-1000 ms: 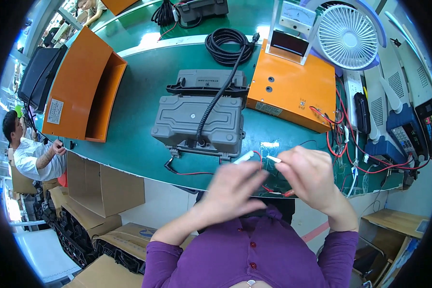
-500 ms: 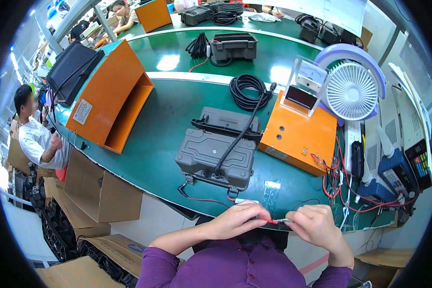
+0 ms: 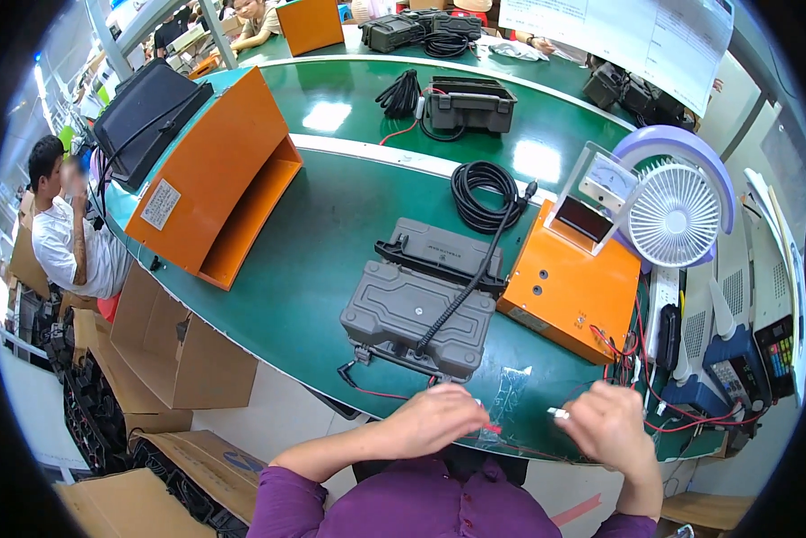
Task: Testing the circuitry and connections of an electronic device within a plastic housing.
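The left hand [image 3: 439, 420] keeps a narrow, pinched grip with a red piece [image 3: 491, 429] at its fingertips, and the right hand [image 3: 611, 425] pinches a small white piece [image 3: 559, 413]; the two pieces sit apart, above the near edge of the green desk [image 3: 304, 269], before the grey case [image 3: 419, 314]. Handling them well likely means gripping firm bodies, not bare wire, leaving slack in the red lead [image 3: 381, 394], and pulling nothing sharply
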A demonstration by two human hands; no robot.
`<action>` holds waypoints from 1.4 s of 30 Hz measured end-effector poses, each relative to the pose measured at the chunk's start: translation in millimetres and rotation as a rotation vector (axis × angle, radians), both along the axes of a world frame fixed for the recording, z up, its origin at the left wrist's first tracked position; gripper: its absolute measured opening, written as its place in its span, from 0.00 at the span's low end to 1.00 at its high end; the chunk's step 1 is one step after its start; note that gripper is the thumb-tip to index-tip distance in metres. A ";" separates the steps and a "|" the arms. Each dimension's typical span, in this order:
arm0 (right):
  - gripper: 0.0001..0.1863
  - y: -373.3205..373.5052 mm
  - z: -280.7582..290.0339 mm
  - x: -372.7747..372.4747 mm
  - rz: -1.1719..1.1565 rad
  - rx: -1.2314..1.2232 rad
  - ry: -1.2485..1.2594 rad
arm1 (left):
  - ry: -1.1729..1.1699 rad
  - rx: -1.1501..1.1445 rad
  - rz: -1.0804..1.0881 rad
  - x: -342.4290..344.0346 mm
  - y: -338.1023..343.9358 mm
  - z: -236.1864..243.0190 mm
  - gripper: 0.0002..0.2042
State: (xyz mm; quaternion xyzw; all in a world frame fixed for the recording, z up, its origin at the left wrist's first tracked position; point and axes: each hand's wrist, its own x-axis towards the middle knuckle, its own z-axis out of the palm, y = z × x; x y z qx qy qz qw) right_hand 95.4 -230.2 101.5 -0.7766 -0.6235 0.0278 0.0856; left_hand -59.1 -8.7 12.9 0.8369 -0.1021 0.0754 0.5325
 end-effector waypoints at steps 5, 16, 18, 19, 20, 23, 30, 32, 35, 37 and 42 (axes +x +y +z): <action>0.17 32.1 5.5 14.3 -0.136 0.023 -0.126 | -0.252 0.070 0.053 -17.3 62.8 47.1 0.20; 0.36 235.7 -109.2 110.8 -0.470 0.168 0.036 | 0.100 0.101 -0.018 11.5 158.2 25.3 0.57; 0.35 241.5 -110.4 107.8 -0.469 0.167 0.016 | 0.165 0.049 0.104 -10.6 150.4 -10.6 0.56; 0.34 241.3 -108.4 110.0 -0.465 0.147 0.005 | 0.221 0.003 0.220 -18.4 147.9 -27.1 0.56; 0.33 242.8 -107.8 110.7 -0.466 0.124 0.003 | 0.243 -0.010 0.221 -20.7 142.4 -29.8 0.56; 0.30 248.3 -97.4 99.3 -0.436 0.417 0.102 | -0.159 0.003 0.294 -25.5 105.1 -30.9 0.51; 0.35 211.1 -20.7 60.5 -0.224 0.724 1.188 | -0.472 -0.864 0.797 -58.3 58.4 26.5 0.58; 0.40 190.3 -16.7 54.9 -0.247 0.856 1.087 | -0.455 -0.752 0.868 -63.0 50.7 33.6 0.59; 0.38 160.1 2.3 36.8 -0.153 0.977 1.118 | -0.460 -0.650 0.966 -60.8 44.4 41.6 0.60; 0.34 136.8 2.8 24.0 -0.083 0.989 1.154 | -0.507 -0.649 1.043 -53.0 40.8 44.7 0.60; 0.52 117.3 17.1 -40.0 -0.137 0.561 0.225 | -0.552 -0.447 1.163 -43.8 29.9 45.3 0.59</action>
